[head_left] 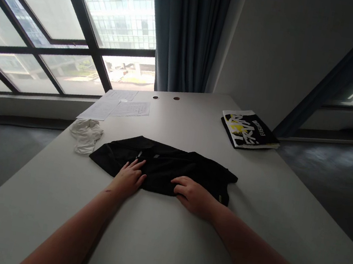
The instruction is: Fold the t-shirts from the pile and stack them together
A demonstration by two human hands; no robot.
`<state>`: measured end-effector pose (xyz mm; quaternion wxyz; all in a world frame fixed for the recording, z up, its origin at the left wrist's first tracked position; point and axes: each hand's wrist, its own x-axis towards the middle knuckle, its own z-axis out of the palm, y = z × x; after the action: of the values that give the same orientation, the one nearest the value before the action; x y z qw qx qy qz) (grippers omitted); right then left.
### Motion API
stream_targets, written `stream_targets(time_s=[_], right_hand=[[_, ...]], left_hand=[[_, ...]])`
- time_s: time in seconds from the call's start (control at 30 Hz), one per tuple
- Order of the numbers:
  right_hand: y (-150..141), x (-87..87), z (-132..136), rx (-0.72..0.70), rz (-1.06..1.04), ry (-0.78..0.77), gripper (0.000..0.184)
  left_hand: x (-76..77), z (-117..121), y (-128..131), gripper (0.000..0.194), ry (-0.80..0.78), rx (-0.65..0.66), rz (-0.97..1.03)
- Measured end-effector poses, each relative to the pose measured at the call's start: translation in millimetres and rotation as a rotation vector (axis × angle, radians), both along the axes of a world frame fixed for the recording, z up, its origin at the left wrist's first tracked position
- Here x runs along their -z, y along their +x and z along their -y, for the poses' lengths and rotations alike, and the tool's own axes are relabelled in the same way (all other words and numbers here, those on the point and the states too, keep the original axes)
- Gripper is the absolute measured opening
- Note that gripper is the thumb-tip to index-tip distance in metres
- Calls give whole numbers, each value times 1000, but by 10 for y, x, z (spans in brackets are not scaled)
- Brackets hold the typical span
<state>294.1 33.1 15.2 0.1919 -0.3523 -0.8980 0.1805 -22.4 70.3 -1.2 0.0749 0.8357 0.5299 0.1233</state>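
Observation:
A black garment (163, 170), folded into a long flat shape, lies across the white table in front of me. A small light zipper-like tag and a grey label show near its upper middle. My left hand (129, 176) rests flat on its near left part, fingers spread, the fingertips close to the light tag. On the near right part lies my right hand (191, 193), palm down, its fingers a little bent and apart. Neither hand shows anything gripped. A small yellowish tag sits at the garment's lower right corner, beside my right wrist.
Left of the garment is a crumpled white cloth (86, 135). Printed paper sheets (113, 106) lie behind it, near the window. A black, white and yellow printed bag or book (248, 130) lies at the table's (152, 244) right edge. Two round cable holes are at the far end.

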Motion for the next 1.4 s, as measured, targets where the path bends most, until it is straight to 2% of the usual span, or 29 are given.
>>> stream_targets(time_s=[0.1, 0.2, 0.27, 0.33, 0.4, 0.47, 0.5, 0.53, 0.6, 0.67, 0.77, 0.83, 0.9, 0.93, 1.1, 1.23, 1.33, 1.4], right_hand=[[64, 16, -68, 175, 53, 143, 22], [158, 6, -134, 415, 112, 236, 15], [212, 4, -165, 514, 156, 255, 12], [252, 19, -193, 568, 195, 247, 12], [289, 52, -227, 599, 217, 202, 15], [337, 99, -274, 619, 216, 145, 19], [369, 125, -303, 629, 209, 126, 20], [407, 151, -335, 640, 196, 119, 21], [499, 200, -406, 666, 142, 129, 24], [606, 245, -482, 709, 54, 145, 27], [759, 298, -587, 816, -110, 113, 26], [821, 325, -631, 873, -213, 41, 25], [827, 342, -640, 845, -280, -37, 33], [805, 347, -631, 785, -285, -62, 39], [511, 338, -460, 348, -57, -56, 58], [212, 298, -257, 229, 82, -50, 66], [48, 282, -146, 163, 87, -66, 65], [-9, 283, -114, 120, 44, -85, 60]], left_hand=[[-83, 194, 84, 40, -24, -79, -73], [-177, 539, 284, 50, -81, -191, -204], [-284, 797, 472, 50, -124, -166, -245], [-461, 1000, 647, 48, -203, -31, -274], [-684, 1102, 755, 47, -310, 183, -218], [-873, 1095, 775, 37, -470, 446, -59], [-929, 1057, 756, 31, -490, 512, 7], [-951, 1002, 724, 27, -471, 524, 49], [-900, 867, 636, 23, -351, 421, 57], [-770, 735, 546, 22, -263, 297, 13], [-570, 618, 470, 32, -242, 201, -80], [-491, 614, 481, 40, -208, 121, -151], [-459, 646, 524, 43, -158, 21, -214], [-454, 664, 544, 43, -133, -37, -242], [-440, 631, 454, 32, -79, -311, -333], [-439, 467, 236, 47, -77, -445, -337], [-528, 388, 165, 41, -127, -485, -387], [-598, 376, 169, 48, -153, -539, -428]])
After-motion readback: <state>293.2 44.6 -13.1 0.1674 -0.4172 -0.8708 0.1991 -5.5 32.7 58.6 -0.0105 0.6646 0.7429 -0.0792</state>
